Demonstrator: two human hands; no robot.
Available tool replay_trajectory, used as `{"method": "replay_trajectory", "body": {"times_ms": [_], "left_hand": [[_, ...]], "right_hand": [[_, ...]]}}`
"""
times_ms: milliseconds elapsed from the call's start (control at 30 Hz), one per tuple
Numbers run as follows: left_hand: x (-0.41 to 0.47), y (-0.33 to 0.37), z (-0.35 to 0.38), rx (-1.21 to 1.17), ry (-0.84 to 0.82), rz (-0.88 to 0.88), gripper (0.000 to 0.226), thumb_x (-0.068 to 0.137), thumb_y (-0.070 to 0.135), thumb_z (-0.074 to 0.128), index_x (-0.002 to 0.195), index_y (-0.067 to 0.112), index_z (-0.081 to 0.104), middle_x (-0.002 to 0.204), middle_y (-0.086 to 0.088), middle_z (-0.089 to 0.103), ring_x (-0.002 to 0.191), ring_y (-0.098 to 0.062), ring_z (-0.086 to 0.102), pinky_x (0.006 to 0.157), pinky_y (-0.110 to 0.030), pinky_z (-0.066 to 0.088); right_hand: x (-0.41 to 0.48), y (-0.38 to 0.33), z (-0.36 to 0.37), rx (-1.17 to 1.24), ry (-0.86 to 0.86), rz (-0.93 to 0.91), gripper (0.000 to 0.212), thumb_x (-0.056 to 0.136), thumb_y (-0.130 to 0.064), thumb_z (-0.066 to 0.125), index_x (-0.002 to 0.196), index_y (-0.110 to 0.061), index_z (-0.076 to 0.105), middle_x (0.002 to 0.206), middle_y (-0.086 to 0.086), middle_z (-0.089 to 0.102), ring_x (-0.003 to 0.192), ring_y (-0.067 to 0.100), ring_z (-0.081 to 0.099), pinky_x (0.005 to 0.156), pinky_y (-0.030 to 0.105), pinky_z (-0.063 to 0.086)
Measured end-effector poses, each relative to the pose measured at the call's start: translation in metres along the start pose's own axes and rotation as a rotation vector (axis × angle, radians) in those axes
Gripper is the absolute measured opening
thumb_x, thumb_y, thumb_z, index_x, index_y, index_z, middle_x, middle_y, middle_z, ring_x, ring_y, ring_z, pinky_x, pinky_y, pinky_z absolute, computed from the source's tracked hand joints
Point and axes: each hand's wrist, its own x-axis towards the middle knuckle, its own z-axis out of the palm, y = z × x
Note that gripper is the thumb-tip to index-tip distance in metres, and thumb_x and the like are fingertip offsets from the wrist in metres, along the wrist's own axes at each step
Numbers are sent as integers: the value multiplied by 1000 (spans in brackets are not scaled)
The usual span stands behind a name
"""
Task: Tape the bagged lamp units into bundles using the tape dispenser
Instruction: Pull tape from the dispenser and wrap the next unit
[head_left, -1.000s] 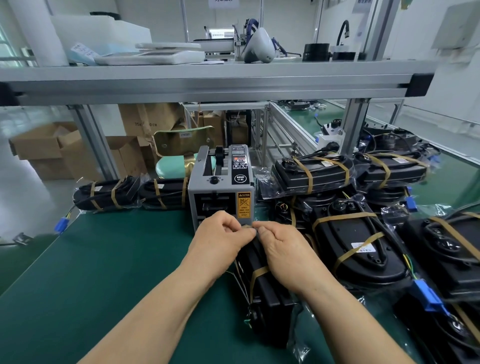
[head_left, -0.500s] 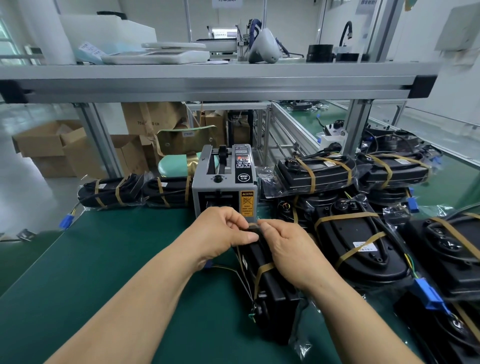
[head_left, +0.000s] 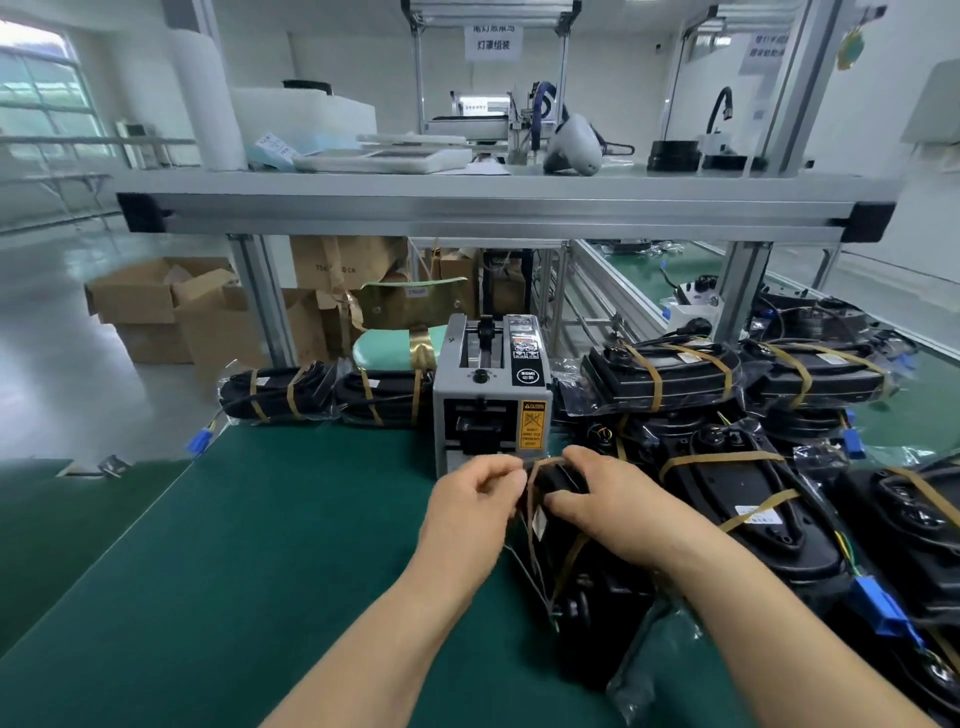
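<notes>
A black bagged lamp unit (head_left: 587, 597) stands on edge on the green table (head_left: 260, 545), just in front of the grey tape dispenser (head_left: 491, 389). A brown tape strip (head_left: 545, 462) arches over the unit's far end; an older strip crosses its side. My left hand (head_left: 470, 506) pinches the tape at the unit's left side. My right hand (head_left: 605, 499) grips the unit's top end, thumb against its near face, fingers over the tape.
Taped bundles lie to the right (head_left: 748, 499) and behind it (head_left: 660, 374), with blue connectors (head_left: 883, 613) sticking out. Two more bundles (head_left: 322, 392) lie left of the dispenser at the table's far edge. An aluminium shelf (head_left: 493, 208) runs overhead. Cardboard boxes (head_left: 171, 306) stand beyond.
The hands have drawn a little toward me from the dispenser mouth, and the tape strip now loops over the unit's far end. The camera has tilted up.
</notes>
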Motion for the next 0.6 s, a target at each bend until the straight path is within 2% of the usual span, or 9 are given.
{"method": "replay_trajectory", "body": {"times_ms": [67,133,200,267,300,367,433,500,600], "left_hand": [[-16,-14,-18,56,49,-3,9,92,37,62,94,37,71,91,17,71,80,7,63,78,-22,49],[-32,-27,-36,141,52,-60,19,90,46,58,101,36,69,103,15,68,84,12,60,81,-20,48],[-46,-36,-52,128,-16,-136,44,86,59,57,120,31,64,116,15,66,99,8,61,94,-27,52],[-56,-39,-67,-36,-176,-184,69,78,75,55,126,26,62,120,10,69,108,-2,64,98,-35,52],[-59,-39,-74,-150,-262,-195,73,77,77,56,125,23,63,120,4,70,112,-10,65,99,-40,52],[-62,-36,-89,-326,-310,-229,75,74,69,68,125,14,62,121,-9,71,114,-26,66,100,-49,50],[-62,-36,-101,-387,-259,-267,87,60,63,83,125,11,60,116,-13,72,109,-31,69,97,-52,52],[-61,-41,-112,-386,-152,-274,96,45,61,91,120,9,62,111,-13,74,103,-33,71,94,-53,53],[-57,-44,-129,-396,-2,-286,85,51,56,90,116,8,66,105,-14,75,96,-33,73,88,-54,56]], "right_hand": [[-4,0,-8,-70,-75,-6,47,98,-33,48,142,-18,42,134,3,57,111,18,57,95,30,47],[-10,-1,-15,-74,-133,-53,59,102,-35,43,156,-19,24,154,-1,40,127,13,45,100,24,34],[-18,-5,-19,28,-180,-142,54,102,-37,42,154,-28,29,154,-11,39,132,4,41,106,21,31],[-24,-15,-16,193,-259,-224,40,104,-36,42,144,-41,43,143,-20,51,125,-5,50,105,17,39],[-25,-22,-13,250,-302,-261,36,105,-35,42,139,-45,46,138,-23,55,121,-7,53,102,16,42],[-24,-35,-2,277,-366,-327,38,104,-38,43,142,-44,44,138,-24,54,121,-9,53,105,17,41],[-21,-48,10,284,-425,-369,49,97,-44,43,146,-42,40,141,-23,51,123,-8,52,108,21,40],[-14,-62,20,235,-454,-377,51,99,-45,42,149,-44,35,145,-23,46,126,-6,49,110,23,37],[3,-88,35,53,-374,-390,46,107,-36,36,153,-38,32,153,-17,40,137,3,40,117,28,31]]}}
